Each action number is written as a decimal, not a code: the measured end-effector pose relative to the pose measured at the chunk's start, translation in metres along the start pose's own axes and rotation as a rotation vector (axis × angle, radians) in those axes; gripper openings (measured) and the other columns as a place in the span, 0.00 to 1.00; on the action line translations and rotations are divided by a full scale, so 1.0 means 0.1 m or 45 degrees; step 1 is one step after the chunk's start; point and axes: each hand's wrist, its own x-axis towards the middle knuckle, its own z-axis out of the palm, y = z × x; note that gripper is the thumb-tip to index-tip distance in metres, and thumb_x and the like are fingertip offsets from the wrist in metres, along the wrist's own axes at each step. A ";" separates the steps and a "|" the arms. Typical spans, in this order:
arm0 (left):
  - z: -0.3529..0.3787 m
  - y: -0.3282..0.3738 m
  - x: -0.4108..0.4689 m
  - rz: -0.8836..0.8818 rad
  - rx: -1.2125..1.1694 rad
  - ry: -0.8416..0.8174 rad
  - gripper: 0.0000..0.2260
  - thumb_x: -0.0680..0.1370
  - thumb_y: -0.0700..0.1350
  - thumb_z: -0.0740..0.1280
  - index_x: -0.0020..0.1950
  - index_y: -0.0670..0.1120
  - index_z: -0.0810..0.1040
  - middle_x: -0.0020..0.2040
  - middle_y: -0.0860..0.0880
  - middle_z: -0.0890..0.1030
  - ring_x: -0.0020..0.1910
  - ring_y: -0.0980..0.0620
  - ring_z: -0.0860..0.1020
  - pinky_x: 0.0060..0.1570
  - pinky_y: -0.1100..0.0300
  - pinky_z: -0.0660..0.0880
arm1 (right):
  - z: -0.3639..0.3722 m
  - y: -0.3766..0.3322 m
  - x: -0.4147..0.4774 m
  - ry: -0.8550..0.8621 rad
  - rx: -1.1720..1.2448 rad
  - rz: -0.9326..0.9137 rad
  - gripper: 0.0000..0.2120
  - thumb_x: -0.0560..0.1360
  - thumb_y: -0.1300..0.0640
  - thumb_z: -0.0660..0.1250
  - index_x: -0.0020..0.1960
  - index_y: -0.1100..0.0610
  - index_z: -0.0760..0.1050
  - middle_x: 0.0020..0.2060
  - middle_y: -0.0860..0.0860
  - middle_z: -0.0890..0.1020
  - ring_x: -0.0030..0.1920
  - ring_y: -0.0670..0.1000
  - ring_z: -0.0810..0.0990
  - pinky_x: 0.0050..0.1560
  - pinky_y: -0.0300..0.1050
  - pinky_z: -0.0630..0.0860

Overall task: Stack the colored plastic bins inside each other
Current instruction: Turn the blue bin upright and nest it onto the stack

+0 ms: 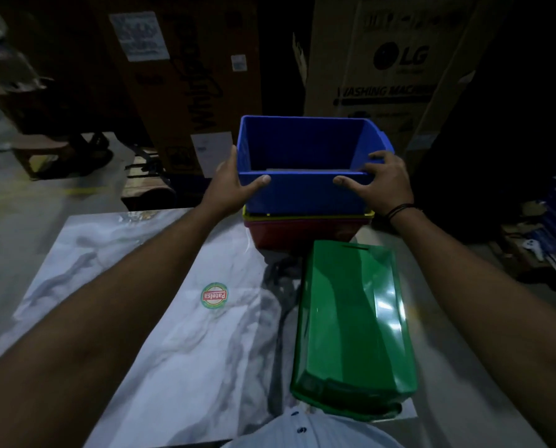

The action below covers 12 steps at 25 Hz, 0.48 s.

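Observation:
A blue bin (305, 195) stands open side up at the far end of the table, its bottom sunk into a yellow bin (369, 215) of which only the rim shows. Both sit in a red bin (302, 232). My left hand (234, 185) grips the blue bin's near left corner, thumb on the front wall. Over the near right corner, my right hand (385, 182) holds the rim. A green bin (351, 321) lies upside down on the table, close to me and just in front of the red bin.
The table (160, 334) has a marble-pattern top with a round sticker (215, 295). Tall cardboard appliance boxes (396, 69) stand behind the table. A low stool (40, 150) stands on the floor at the left, and stacked goods (555, 227) lie at the right.

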 end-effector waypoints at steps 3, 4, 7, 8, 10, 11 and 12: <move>0.17 -0.06 0.00 -0.032 -0.001 -0.029 0.34 0.77 0.61 0.72 0.78 0.53 0.63 0.71 0.49 0.77 0.67 0.50 0.78 0.62 0.47 0.80 | 0.16 0.13 0.07 -0.098 -0.054 -0.004 0.39 0.66 0.21 0.61 0.49 0.55 0.83 0.59 0.55 0.78 0.63 0.60 0.73 0.62 0.57 0.74; 0.22 -0.11 0.01 -0.046 0.014 -0.049 0.34 0.77 0.61 0.72 0.78 0.52 0.63 0.70 0.48 0.77 0.66 0.50 0.78 0.62 0.47 0.80 | 0.21 0.17 0.06 -0.161 -0.080 0.004 0.40 0.65 0.20 0.60 0.50 0.56 0.83 0.59 0.56 0.78 0.63 0.60 0.73 0.63 0.57 0.74; 0.37 -0.24 0.04 -0.160 0.096 -0.100 0.39 0.74 0.66 0.71 0.78 0.52 0.62 0.69 0.47 0.77 0.65 0.48 0.79 0.61 0.45 0.81 | 0.40 0.32 -0.08 -0.292 -0.131 0.037 0.42 0.65 0.20 0.57 0.50 0.57 0.83 0.57 0.57 0.79 0.61 0.62 0.73 0.61 0.56 0.75; 0.42 -0.28 0.04 -0.188 0.141 -0.111 0.39 0.74 0.67 0.71 0.78 0.51 0.62 0.69 0.46 0.77 0.64 0.48 0.79 0.60 0.45 0.81 | 0.46 0.36 -0.14 -0.316 -0.126 0.045 0.42 0.66 0.21 0.57 0.51 0.58 0.83 0.59 0.58 0.77 0.63 0.62 0.72 0.62 0.56 0.74; 0.50 -0.38 0.02 -0.198 0.210 -0.140 0.37 0.75 0.64 0.72 0.77 0.49 0.63 0.68 0.45 0.78 0.60 0.51 0.78 0.57 0.50 0.81 | 0.57 0.43 -0.24 -0.335 -0.073 0.083 0.41 0.70 0.24 0.57 0.60 0.59 0.80 0.68 0.60 0.71 0.70 0.63 0.68 0.67 0.57 0.72; 0.53 -0.42 0.00 -0.198 0.229 -0.157 0.37 0.75 0.62 0.73 0.77 0.47 0.63 0.68 0.44 0.78 0.58 0.51 0.77 0.56 0.52 0.80 | 0.62 0.45 -0.28 -0.326 -0.033 0.112 0.41 0.72 0.26 0.59 0.66 0.59 0.76 0.73 0.60 0.67 0.73 0.62 0.67 0.68 0.59 0.72; 0.56 -0.47 -0.02 -0.198 0.243 -0.171 0.37 0.75 0.62 0.73 0.77 0.47 0.63 0.69 0.44 0.78 0.59 0.50 0.77 0.56 0.53 0.79 | 0.66 0.46 -0.32 -0.307 -0.004 0.135 0.41 0.73 0.27 0.60 0.71 0.59 0.70 0.76 0.60 0.63 0.74 0.62 0.66 0.68 0.60 0.72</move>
